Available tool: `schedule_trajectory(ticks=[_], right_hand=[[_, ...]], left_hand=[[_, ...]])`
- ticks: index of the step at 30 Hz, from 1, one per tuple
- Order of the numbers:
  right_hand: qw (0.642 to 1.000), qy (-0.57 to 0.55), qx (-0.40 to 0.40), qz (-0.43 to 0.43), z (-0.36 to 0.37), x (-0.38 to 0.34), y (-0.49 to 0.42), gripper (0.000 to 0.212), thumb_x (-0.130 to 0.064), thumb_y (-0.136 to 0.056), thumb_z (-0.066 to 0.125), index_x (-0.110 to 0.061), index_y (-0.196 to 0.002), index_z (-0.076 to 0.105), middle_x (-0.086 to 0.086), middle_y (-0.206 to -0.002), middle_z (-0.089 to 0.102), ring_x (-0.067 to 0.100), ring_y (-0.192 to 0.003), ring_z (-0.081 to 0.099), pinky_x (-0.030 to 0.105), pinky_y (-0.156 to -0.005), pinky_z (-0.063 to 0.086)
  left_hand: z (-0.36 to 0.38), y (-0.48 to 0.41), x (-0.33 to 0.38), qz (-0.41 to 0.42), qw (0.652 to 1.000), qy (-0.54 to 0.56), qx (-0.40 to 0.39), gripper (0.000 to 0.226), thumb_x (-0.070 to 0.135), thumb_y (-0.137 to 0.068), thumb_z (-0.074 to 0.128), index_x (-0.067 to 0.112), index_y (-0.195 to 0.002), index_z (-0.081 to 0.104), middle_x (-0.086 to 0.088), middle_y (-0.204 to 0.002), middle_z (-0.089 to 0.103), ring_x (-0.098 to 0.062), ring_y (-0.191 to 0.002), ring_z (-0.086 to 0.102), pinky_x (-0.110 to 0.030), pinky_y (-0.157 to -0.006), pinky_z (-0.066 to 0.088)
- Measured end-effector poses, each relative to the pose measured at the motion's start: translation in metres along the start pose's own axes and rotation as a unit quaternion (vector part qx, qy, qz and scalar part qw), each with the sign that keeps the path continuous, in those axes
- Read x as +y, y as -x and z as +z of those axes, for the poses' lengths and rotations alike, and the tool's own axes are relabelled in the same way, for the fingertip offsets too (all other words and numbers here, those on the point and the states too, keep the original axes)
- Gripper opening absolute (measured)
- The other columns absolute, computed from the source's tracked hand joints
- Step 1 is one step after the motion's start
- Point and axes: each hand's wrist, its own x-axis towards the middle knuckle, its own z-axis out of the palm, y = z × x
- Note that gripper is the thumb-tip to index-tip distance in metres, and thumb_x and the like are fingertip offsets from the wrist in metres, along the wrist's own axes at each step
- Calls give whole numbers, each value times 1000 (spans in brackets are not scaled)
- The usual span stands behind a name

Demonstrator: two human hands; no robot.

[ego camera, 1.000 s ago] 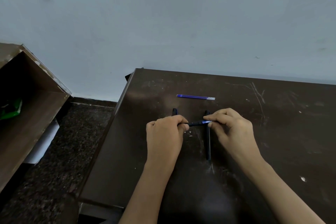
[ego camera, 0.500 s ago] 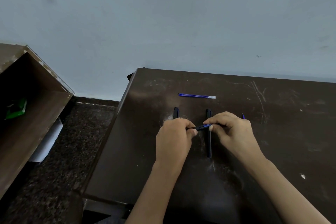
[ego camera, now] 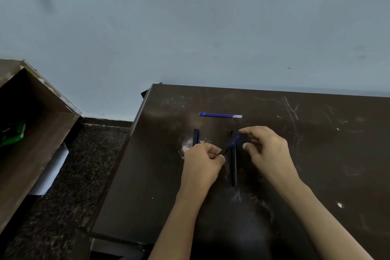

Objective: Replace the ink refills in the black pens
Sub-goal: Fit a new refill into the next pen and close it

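**A:** Head view, the only one I'm getting. What are you reading on the hands?

**B:** I'm seeing the left hand curled shut over the tabletop, its grip clenched on the lower end of a thin dark piece that is slanting up toward the right hand. The blue refill is showing between them, blurred. The right thumb and forefinger are pinching at its upper end, but I cannot tell whether they are actually closing on it; the other fingers are spreading loose.

**A:** And the rest of the pens?

**B:** One black pen is lying flat just beneath the hands, pointing toward me. Another pen is lying left of it, its near end hiding behind the left hand. A spare refill is resting farther back, well apart from both hands.

**A:** How am I judging the handling?

**B:** I'm guessing everything here is very light. The refill is looking thin and flexible, so bending is the risk; I'd be pinching it close to where it enters the barrel and pushing straight along the axis. The barrel is looking stiff and smooth, likely slippery, so the full closed fist near its open end is suiting it.
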Motion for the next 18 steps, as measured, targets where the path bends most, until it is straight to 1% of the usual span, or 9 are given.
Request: schedule_trajectory(ticks=[2,4,5,7,9,11,14,16,18], right_hand=[[999,7,-16,46,-3,4,1,39,3,-78,67,-16,-112,66,-2,-107,61,8,-88,56,9,-82,39],[995,14,-42,94,-5,8,2,38,0,-81,66,-16,-115,64,2,-112,60,10,-92,55,18,-87,43],[992,15,-58,115,-6,8,3,39,-1,-82,65,-17,-117,62,2,-113,59,10,-94,55,20,-89,44],[986,19,-90,142,-4,8,5,40,-3,-83,64,-18,-121,60,3,-115,58,11,-96,55,22,-90,44],[982,23,-118,144,-1,7,9,43,-4,-84,64,-21,-123,58,3,-113,58,13,-96,57,23,-89,46],[980,26,-152,128,2,4,14,47,-7,-85,63,-25,-127,55,2,-114,56,12,-97,58,22,-88,46],[976,13,-197,95,5,2,21,53,-7,-87,60,-29,-133,49,0,-119,50,13,-103,57,20,-91,44],[973,10,-217,77,7,3,25,55,-7,-88,58,-29,-136,46,-4,-116,46,11,-99,55,18,-90,44],[970,5,-233,67,10,6,27,56,-6,-88,57,-28,-138,45,-8,-111,42,7,-92,49,14,-85,40]], left_hand=[[2,1,0,35,996,-51,61,19,14,-87,64,13,-107,65,4,-88,64,-5,-73,61,-21,-75,56],[5,2,3,55,990,-94,91,18,15,-88,63,12,-105,64,11,-79,56,-1,-64,53,-9,-60,45],[7,3,4,57,987,-114,98,18,16,-89,62,12,-106,64,10,-81,57,-1,-64,52,-7,-56,41],[13,3,8,47,982,-147,109,19,17,-90,60,11,-108,64,5,-89,59,-4,-71,52,-9,-59,39],[19,4,12,33,976,-178,117,18,18,-91,57,12,-107,62,3,-92,57,-7,-74,52,-13,-60,37],[26,5,15,24,966,-225,121,18,22,-92,55,15,-108,60,0,-100,61,-10,-82,56,-17,-61,36],[36,1,17,14,952,-274,135,22,25,-92,52,15,-111,59,-1,-107,62,-16,-97,60,-26,-68,43],[40,-1,17,3,947,-290,139,24,26,-92,50,15,-113,58,-1,-109,62,-19,-102,60,-30,-71,46],[44,-3,18,-2,942,-306,140,25,26,-93,50,15,-115,56,-2,-112,61,-20,-104,60,-29,-69,44]])
